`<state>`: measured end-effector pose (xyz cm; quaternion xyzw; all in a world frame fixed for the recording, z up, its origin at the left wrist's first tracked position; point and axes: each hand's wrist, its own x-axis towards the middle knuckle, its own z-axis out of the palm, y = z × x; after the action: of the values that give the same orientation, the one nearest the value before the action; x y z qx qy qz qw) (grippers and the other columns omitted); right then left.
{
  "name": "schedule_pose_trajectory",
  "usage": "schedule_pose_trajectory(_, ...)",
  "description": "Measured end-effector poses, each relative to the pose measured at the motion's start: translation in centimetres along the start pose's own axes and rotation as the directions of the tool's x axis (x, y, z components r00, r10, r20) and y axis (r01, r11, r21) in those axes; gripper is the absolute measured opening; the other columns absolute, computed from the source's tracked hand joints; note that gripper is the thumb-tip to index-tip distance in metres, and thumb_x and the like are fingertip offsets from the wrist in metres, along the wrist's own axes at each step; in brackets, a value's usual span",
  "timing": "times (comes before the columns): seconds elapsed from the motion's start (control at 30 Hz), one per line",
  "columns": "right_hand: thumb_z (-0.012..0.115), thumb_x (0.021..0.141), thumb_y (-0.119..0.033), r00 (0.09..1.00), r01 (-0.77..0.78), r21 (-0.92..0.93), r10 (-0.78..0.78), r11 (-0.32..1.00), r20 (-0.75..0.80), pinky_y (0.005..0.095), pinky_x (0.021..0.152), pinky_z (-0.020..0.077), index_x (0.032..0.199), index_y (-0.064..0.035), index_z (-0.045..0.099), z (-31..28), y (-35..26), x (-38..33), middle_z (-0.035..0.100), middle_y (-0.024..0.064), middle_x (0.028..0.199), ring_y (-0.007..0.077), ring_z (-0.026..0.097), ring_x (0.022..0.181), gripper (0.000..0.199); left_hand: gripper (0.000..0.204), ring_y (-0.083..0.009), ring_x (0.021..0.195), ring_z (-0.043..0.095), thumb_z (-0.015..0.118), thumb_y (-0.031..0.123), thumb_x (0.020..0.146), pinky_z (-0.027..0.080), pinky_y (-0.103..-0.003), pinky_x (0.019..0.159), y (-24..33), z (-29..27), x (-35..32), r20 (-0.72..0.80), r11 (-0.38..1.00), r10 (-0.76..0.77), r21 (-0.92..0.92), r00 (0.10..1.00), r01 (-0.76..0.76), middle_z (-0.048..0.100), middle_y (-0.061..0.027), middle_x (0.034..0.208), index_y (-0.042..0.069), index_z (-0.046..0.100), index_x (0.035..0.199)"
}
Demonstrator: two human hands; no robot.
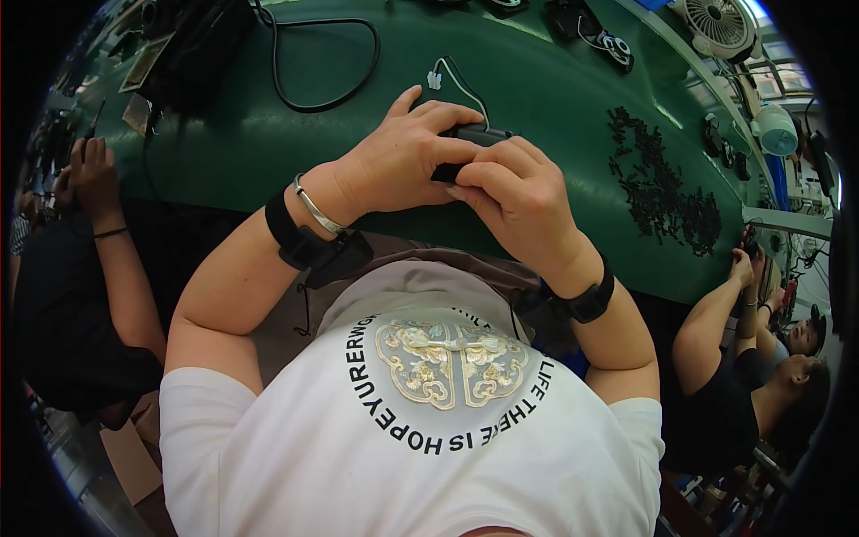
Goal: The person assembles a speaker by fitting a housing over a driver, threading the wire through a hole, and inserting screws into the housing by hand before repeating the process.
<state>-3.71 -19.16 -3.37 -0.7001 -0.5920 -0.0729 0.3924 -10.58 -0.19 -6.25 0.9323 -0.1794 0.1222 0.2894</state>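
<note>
Both hands meet over the near part of the green table around a small black plastic case (483, 135), mostly covered by fingers. My left hand (401, 159) is closed on its left side, with the index finger along the top and the thumb underneath. The fingers of my right hand (522, 190) are bent and pinched against the case's right and near side. Whether they also hold a small part there is hidden. From the far side of the case run a black and a white wire (463, 87), ending in a white plug connector (435, 80) on the table.
Many short black pieces (653, 179) lie scattered on the green table (537, 80) to the right. A black cable (376, 63) loops at the back, beside dark equipment (201, 58). A fan (718, 27) stands far right. Other people work on both sides.
</note>
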Motion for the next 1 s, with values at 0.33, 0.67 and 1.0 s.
schedule_pose_trajectory(0.33,0.077,0.063,-0.008,0.988,0.110,-0.295,-0.136,0.949,-0.070,0.0331,0.067,0.0441,0.078,-0.0101,0.067,0.9,0.3,-0.4,0.061,0.0001,0.080,0.0186,0.058,0.072,0.018,0.048,-0.0274,0.127,0.051,0.083,0.018,0.068,0.023,-0.065,0.113,0.2,0.0,0.3,-0.002,1.000,0.010,-0.028,1.000,-0.010,0.055,-0.0073,0.134,0.023,0.070,0.114)
schedule_pose_trajectory(0.67,0.070,0.063,-0.009,0.979,0.126,-0.298,-0.167,0.946,-0.114,0.0313,0.069,0.0443,0.078,-0.0108,0.067,1.2,0.3,-0.7,0.060,-0.0016,0.082,0.0164,0.058,0.072,0.016,0.049,-0.0280,0.125,0.053,0.082,0.016,0.067,0.022,-0.063,0.114,0.2,-0.2,0.2,0.024,1.000,-0.017,-0.012,1.000,0.017,0.056,-0.0075,0.133,0.022,0.070,0.114)
schedule_pose_trajectory(1.0,0.071,0.067,-0.003,0.987,0.099,-0.276,-0.131,0.956,-0.098,0.0330,0.071,0.0457,0.088,-0.0077,0.070,0.3,0.2,-1.5,0.063,0.0017,0.087,0.0187,0.059,0.074,0.022,0.054,-0.0288,0.125,0.053,0.083,0.019,0.068,0.023,-0.063,0.113,0.4,0.1,0.6,0.017,1.000,-0.021,-0.004,1.000,0.021,0.056,-0.0073,0.134,0.028,0.070,0.119)
